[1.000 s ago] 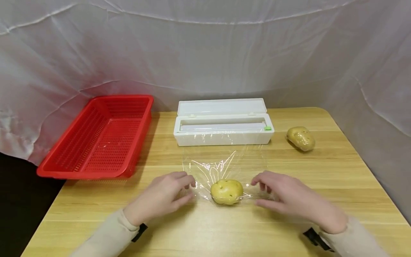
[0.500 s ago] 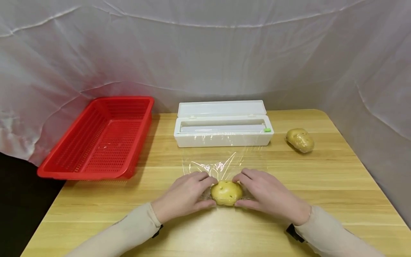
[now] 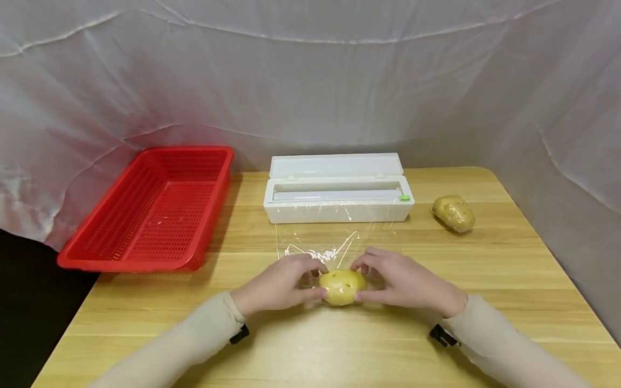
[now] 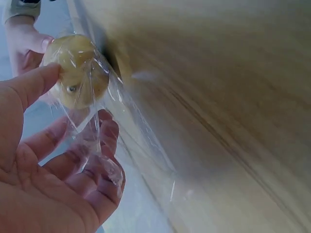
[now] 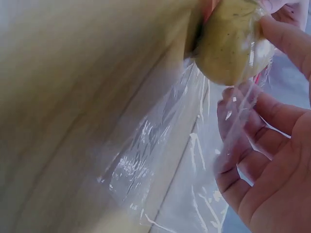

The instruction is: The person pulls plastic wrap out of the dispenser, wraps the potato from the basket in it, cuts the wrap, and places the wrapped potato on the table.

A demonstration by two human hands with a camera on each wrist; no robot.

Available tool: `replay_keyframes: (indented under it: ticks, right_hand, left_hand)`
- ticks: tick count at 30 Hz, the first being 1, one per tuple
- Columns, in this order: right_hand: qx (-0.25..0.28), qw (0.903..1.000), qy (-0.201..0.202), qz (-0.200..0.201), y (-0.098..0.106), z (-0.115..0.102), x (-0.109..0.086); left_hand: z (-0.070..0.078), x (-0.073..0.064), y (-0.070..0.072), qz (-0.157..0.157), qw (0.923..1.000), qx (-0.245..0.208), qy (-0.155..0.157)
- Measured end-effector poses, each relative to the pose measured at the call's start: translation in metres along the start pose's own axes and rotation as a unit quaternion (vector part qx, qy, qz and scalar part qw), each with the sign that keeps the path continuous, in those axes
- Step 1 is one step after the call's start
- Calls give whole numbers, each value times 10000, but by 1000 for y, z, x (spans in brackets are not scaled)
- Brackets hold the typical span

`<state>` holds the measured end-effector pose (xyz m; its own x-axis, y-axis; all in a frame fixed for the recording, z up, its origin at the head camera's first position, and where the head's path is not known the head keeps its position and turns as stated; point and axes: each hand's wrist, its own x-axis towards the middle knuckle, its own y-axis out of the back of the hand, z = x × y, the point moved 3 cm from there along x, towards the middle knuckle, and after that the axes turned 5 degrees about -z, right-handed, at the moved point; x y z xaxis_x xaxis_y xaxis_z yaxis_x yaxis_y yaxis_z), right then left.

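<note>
In the head view a yellow potato (image 3: 342, 287) lies low in the middle of the table, with clear cling film (image 3: 335, 253) over it. My left hand (image 3: 287, 283) grips its left end between thumb and fingers, and my right hand (image 3: 404, 281) grips the right end the same way. From the potato the film stretches back to a white dispenser box (image 3: 338, 213), whose lid stands raised over a film roll. Both wrist views show film drawn across the potato (image 4: 75, 94). Loose folds of film (image 5: 141, 165) trail off by the fingers.
Toward the back right lies another potato (image 3: 453, 214), shiny with film. A red perforated basket (image 3: 126, 265) stands on the left, its near corner reaching past the table edge. A pale grey cloth (image 3: 310, 91) hangs behind the table.
Both hands have come inward from beside the potato and taken hold of its two ends. The potato has turned away from me, its spots shifting, and sits slightly farther back.
</note>
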<state>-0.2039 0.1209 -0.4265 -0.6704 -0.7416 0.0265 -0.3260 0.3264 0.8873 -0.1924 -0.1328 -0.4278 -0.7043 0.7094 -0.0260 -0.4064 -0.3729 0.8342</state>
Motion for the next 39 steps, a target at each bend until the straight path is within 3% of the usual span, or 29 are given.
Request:
replay_keyframes:
  ticks: [3,7,14,18,22,26,29,31,39]
  right_hand:
    - [621,9979,14,-173,0,9,5]
    - [1341,9903,-6,-372,-1,20,11]
    - [1526,9871,17,-474,0,29,15]
    - [1480,9871,-138,-593,1,32,17]
    - [1380,9875,-203,-728,4,35,20]
    - [1321,9879,-196,-793,7,37,22]
    - [1276,9883,-204,-806,9,38,24]
    - [1240,9886,-211,-827,9,38,25]
    - [1189,9904,-279,-654,11,39,24]
  left_hand:
    - [-9,6,1,-154,9972,-736,23]
    - [-22,11,1,-380,9865,-1584,196]
    - [-35,15,2,-619,9750,-2048,600]
    - [-37,16,5,-570,9767,-1943,713]
    - [-33,14,12,-240,9856,-1563,591]
    - [-20,10,18,327,9974,-615,166]
    - [-9,9,17,590,9977,213,-259]
    - [-5,11,15,609,9960,486,-432]
    - [-8,19,10,536,9975,129,-453]
